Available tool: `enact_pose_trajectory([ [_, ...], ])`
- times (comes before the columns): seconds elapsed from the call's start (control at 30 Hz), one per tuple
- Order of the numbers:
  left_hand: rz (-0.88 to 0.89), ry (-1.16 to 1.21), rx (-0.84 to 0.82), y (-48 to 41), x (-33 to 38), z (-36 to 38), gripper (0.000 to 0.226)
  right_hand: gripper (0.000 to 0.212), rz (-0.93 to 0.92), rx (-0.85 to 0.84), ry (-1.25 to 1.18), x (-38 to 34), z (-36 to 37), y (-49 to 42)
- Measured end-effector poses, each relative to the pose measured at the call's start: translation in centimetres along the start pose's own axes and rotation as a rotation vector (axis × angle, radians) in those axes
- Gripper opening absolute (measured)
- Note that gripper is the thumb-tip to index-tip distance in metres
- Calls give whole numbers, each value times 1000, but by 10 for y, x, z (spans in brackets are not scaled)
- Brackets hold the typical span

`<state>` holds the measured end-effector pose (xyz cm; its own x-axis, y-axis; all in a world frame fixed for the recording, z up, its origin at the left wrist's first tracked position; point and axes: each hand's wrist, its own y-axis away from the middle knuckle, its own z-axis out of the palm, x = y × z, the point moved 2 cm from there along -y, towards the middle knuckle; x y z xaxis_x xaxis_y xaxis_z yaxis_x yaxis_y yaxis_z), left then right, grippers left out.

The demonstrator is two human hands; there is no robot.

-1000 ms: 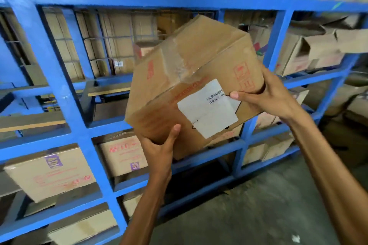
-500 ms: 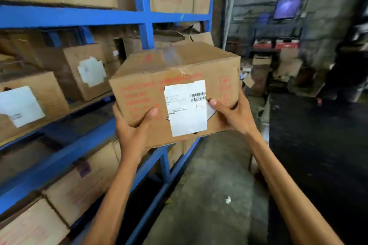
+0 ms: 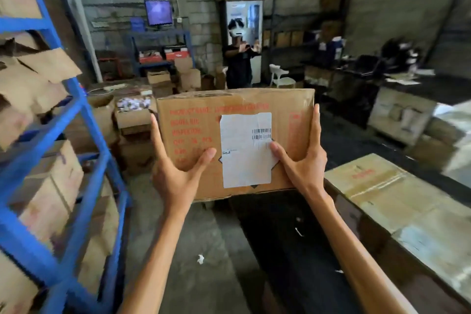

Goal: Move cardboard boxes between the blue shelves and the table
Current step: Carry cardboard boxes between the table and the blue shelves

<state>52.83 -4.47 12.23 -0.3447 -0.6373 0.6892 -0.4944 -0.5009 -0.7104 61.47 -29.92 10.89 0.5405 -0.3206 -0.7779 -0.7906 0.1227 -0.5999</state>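
A brown cardboard box (image 3: 198, 122) with red print and a white barcode label is held in the air in front of me at chest height. My left hand (image 3: 175, 176) grips its lower left corner, thumb on the front face. My right hand (image 3: 303, 163) grips its lower right side, thumb on the label. The blue shelves (image 3: 84, 122) stand at my left, filled with cardboard boxes. At the lower right, a taped cardboard box (image 3: 397, 191) lies on the dark table (image 3: 293, 237).
A person (image 3: 239, 64) stands at the back by a white chair (image 3: 280, 76). Stacked and open cartons (image 3: 132, 120) sit on the floor beyond the shelves. A dark counter with clutter (image 3: 397, 84) runs along the right. The concrete floor (image 3: 193, 242) lies between shelves and table.
I have turned right, away from the shelves, carrying the box with both hands. The shelves slid to the left edge, and the table with its box came into view.
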Motion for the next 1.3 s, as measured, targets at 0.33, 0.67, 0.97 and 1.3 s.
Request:
enact_pose_trajectory([
  [0.33,78,419,-466,68,65,131,120,115,55,470,414,-6,-178,74],
  [0.67,40,728,-817,195,184,180,124,122,167,802,714,-51,-330,199],
  [0.97,15,880,-1065,323,275,223,127,121,306,998,920,-48,-445,291],
  [1.3,-54,857,-1195,429,323,306,135,125,359,1094,865,37,-550,317],
])
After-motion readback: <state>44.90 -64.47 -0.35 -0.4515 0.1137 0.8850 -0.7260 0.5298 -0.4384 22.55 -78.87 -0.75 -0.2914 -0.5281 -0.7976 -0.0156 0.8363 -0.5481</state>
